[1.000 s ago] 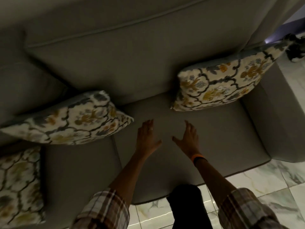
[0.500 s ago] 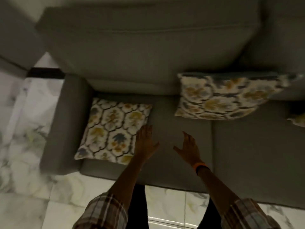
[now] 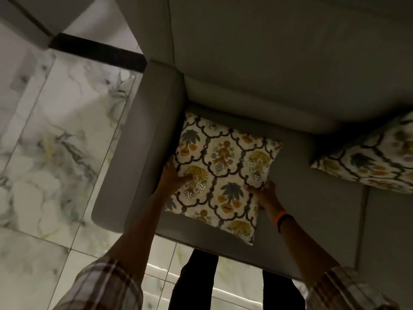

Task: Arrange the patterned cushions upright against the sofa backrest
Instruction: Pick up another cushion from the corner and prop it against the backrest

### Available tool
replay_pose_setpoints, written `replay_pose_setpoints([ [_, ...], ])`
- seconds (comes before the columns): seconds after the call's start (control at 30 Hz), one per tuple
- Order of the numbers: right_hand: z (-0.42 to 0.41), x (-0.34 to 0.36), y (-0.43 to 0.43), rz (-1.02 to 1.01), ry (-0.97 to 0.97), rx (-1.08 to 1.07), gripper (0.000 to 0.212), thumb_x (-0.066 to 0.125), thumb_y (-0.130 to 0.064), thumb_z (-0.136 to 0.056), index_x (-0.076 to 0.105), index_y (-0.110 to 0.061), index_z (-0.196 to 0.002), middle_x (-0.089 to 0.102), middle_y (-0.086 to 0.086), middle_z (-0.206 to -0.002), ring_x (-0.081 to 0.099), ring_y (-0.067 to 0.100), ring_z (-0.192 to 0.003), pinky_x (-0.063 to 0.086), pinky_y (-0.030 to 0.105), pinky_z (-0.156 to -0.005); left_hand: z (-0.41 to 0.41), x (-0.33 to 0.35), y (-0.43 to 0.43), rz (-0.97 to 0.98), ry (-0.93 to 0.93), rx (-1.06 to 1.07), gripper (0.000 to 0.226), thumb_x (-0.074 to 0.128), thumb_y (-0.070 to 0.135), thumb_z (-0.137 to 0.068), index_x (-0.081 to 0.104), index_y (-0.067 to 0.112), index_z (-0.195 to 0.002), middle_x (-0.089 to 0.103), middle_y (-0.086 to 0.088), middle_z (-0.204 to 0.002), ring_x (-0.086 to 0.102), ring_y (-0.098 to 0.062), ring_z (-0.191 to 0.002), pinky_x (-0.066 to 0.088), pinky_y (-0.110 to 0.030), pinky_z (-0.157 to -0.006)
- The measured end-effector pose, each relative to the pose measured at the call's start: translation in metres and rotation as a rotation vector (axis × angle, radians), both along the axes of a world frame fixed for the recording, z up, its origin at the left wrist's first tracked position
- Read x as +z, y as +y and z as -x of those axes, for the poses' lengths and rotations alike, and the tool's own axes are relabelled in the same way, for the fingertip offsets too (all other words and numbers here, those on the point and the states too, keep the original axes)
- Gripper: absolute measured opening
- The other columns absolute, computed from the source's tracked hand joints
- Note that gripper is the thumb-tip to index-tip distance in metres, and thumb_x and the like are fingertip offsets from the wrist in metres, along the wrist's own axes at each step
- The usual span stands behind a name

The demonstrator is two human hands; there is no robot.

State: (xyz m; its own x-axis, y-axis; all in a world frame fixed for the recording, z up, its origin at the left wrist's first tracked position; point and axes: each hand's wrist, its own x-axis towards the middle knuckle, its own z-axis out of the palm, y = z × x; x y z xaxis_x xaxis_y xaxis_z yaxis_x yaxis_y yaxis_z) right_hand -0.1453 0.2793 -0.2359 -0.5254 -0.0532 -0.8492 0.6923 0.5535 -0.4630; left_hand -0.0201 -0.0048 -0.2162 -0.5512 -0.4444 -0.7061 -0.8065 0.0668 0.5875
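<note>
A cream cushion with a dark lattice and yellow-blue floral pattern lies flat on the grey sofa seat, close to the left armrest. My left hand grips its left edge, thumb on top. My right hand holds its right edge, fingers curled under the fabric. A second patterned cushion leans upright against the sofa backrest at the right edge of the view, partly cut off.
The grey left armrest borders the held cushion. A white marble tiled floor spreads to the left and below. My dark trouser legs stand at the sofa's front edge. A dark strip runs along the floor by the wall.
The view swung left toward the armrest end. Both hands, open above the seat before, have moved onto the flat cushion and closed on its two sides.
</note>
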Motion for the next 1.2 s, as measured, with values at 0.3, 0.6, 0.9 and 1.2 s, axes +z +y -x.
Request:
replay_pose_setpoints([
  [0.3, 0.006, 0.020, -0.010, 0.240, 0.309, -0.022, 0.079, 0.094, -0.015, -0.064, 0.060, -0.008, -0.135, 0.069, 0.013, -0.129, 0.067, 0.027, -0.124, 0.062, 0.041, -0.094, 0.030, -0.011, -0.024, -0.277, 0.188, 0.052, 0.092, 0.099, 0.033, -0.053, 0.055, 0.027, -0.135, 0.069, -0.001, -0.130, 0.066, -0.020, -0.122, 0.057, -0.045, -0.099],
  [0.6, 0.087, 0.078, -0.048, 0.296, 0.588, 0.029, 0.095, 0.095, -0.013, -0.065, 0.046, -0.003, -0.145, 0.063, 0.011, -0.138, 0.062, 0.008, -0.128, 0.054, 0.028, -0.105, 0.114, 0.044, -0.063, 0.080, 0.528, 0.026, 0.121, 0.099, 0.043, -0.050, 0.034, 0.018, -0.149, 0.053, -0.001, -0.149, 0.051, -0.014, -0.139, 0.050, -0.042, -0.110],
  [0.9, 0.107, 0.062, -0.076, 0.347, 0.586, -0.032, 0.077, 0.089, -0.010, -0.072, 0.054, -0.021, -0.140, 0.063, 0.003, -0.141, 0.058, 0.017, -0.135, 0.049, 0.036, -0.111, 0.136, 0.025, -0.058, 0.009, 0.473, 0.128, 0.123, 0.099, 0.041, -0.054, 0.029, 0.022, -0.154, 0.047, 0.005, -0.154, 0.047, -0.009, -0.141, 0.045, -0.036, -0.115],
  [1.2, 0.083, 0.047, -0.040, 0.188, 0.491, 0.029, 0.116, 0.090, -0.019, -0.074, 0.013, -0.024, -0.160, 0.022, 0.005, -0.168, 0.027, 0.024, -0.153, 0.031, 0.043, -0.123, 0.114, 0.014, 0.018, 0.098, 0.142, 0.285, 0.123, 0.087, 0.049, -0.069, 0.012, 0.014, -0.159, 0.021, -0.012, -0.166, 0.027, -0.031, -0.152, 0.032, -0.048, -0.122],
])
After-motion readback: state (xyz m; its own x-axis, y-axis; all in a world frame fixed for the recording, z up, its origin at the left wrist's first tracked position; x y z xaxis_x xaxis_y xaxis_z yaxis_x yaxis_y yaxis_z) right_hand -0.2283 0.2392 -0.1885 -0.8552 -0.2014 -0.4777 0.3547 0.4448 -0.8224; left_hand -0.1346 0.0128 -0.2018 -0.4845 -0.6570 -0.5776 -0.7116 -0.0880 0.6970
